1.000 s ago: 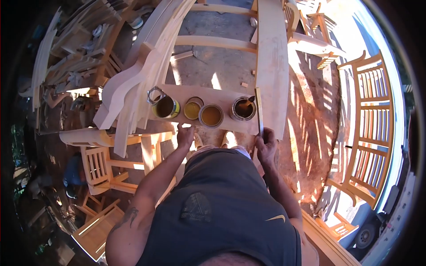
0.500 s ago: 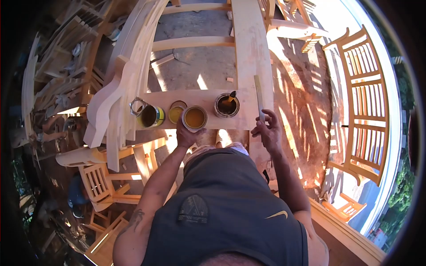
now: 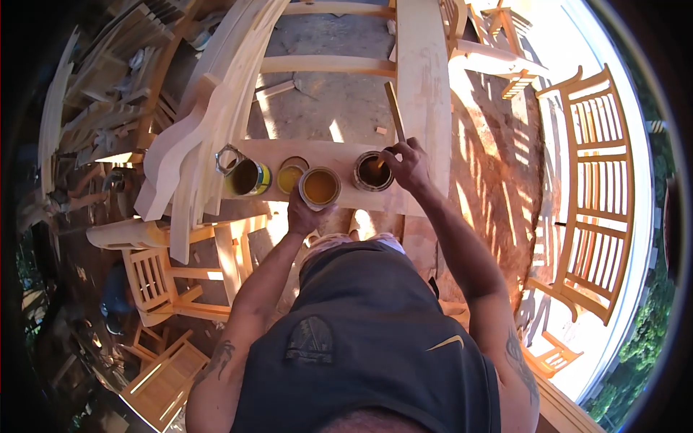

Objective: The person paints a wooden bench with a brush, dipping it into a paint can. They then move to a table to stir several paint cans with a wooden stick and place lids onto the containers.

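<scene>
My left hand (image 3: 306,213) is wrapped round a can of amber liquid (image 3: 320,187), held level near the front edge of a pale board (image 3: 339,155). A thin wooden stick (image 3: 394,108) stands up from the fingers of my right hand (image 3: 409,163). Those fingers are at the right rim of a dark can (image 3: 364,180), by the brush (image 3: 376,164) that leans in it; whether they touch the brush handle is unclear. Left of the held can are a round lid (image 3: 290,173) with yellowish liquid and an open tin (image 3: 249,177) with a yellow-green label.
Long curved wooden pieces (image 3: 209,137) lie along the left of the frame. A slatted bench (image 3: 599,195) stands at the far right on bright ground. A wooden chair (image 3: 149,285) is at the lower left, near a partly visible person in blue (image 3: 115,297).
My right hand has moved left from the board's right side to the dark can, bringing the stick along. My left hand still holds its can. The camera view has shifted slightly.
</scene>
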Action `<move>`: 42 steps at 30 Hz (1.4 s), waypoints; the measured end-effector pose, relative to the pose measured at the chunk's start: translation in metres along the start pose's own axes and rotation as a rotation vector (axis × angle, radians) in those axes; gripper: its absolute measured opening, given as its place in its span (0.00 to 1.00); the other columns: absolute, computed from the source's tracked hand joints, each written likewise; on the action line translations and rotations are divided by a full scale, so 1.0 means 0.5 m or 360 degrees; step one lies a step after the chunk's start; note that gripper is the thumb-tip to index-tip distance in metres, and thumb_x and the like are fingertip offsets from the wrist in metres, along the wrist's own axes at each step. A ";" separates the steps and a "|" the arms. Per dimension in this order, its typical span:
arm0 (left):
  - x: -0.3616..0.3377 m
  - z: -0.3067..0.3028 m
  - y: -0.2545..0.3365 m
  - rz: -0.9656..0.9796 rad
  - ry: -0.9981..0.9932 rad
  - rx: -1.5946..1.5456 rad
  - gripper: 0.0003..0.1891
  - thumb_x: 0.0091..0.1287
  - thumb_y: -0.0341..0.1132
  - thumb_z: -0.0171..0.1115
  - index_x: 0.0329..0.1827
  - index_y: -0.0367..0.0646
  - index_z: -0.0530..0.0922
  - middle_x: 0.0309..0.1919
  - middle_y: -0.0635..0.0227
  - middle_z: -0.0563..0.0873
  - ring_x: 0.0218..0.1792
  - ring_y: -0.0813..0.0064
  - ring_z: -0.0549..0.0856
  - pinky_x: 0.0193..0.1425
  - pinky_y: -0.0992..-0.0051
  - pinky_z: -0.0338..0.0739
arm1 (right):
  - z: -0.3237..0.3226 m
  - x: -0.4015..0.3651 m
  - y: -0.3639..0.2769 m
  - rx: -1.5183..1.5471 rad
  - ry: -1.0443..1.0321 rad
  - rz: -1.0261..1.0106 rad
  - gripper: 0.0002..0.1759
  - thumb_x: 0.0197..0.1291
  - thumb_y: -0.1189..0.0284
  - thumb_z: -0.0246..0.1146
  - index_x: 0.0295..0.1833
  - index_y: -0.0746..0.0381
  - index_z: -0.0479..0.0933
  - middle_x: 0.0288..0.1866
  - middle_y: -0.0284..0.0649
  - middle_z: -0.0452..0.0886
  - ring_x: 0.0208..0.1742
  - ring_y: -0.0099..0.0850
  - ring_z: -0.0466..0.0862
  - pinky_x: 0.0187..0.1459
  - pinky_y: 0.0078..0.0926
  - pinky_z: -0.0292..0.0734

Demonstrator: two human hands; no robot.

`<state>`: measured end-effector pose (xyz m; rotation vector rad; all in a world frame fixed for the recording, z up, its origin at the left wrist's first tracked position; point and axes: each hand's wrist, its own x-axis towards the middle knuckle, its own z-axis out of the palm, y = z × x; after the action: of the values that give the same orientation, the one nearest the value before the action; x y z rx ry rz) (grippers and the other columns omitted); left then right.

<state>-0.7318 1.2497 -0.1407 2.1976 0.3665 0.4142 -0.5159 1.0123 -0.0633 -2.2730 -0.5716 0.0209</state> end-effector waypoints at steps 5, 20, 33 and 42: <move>-0.004 0.000 -0.003 -0.0065 -0.0039 -0.0045 0.59 0.48 0.51 0.92 0.79 0.37 0.65 0.68 0.46 0.80 0.68 0.43 0.82 0.72 0.51 0.80 | -0.096 -0.004 -0.114 0.0035 0.0104 -0.0072 0.12 0.59 0.64 0.78 0.41 0.61 0.89 0.36 0.46 0.80 0.34 0.42 0.83 0.37 0.41 0.80; -0.001 0.021 -0.008 0.0024 0.0211 -0.0293 0.58 0.45 0.45 0.94 0.78 0.39 0.66 0.66 0.51 0.82 0.68 0.48 0.84 0.72 0.54 0.80 | -0.182 -0.035 -0.044 0.1295 0.0311 0.1139 0.19 0.74 0.61 0.67 0.52 0.69 0.85 0.20 0.29 0.71 0.19 0.19 0.69 0.23 0.20 0.64; 0.008 0.001 -0.003 0.0137 0.0250 -0.0434 0.56 0.49 0.43 0.92 0.79 0.39 0.65 0.66 0.52 0.82 0.67 0.52 0.85 0.72 0.56 0.82 | 0.065 0.113 -0.284 0.1109 -0.0527 0.0928 0.17 0.75 0.61 0.69 0.53 0.67 0.86 0.23 0.30 0.75 0.19 0.19 0.71 0.22 0.20 0.63; 0.006 -0.007 -0.023 0.0127 0.0144 -0.0419 0.59 0.49 0.46 0.93 0.81 0.40 0.62 0.67 0.48 0.80 0.68 0.48 0.84 0.71 0.54 0.80 | 0.305 0.087 -0.407 0.0328 -0.0671 0.0402 0.25 0.69 0.53 0.67 0.56 0.63 0.91 0.35 0.50 0.90 0.41 0.43 0.91 0.52 0.40 0.85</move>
<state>-0.7320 1.2601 -0.1470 1.9450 0.2576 0.5737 -0.5860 1.2572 -0.0208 -2.1297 -0.4654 0.6660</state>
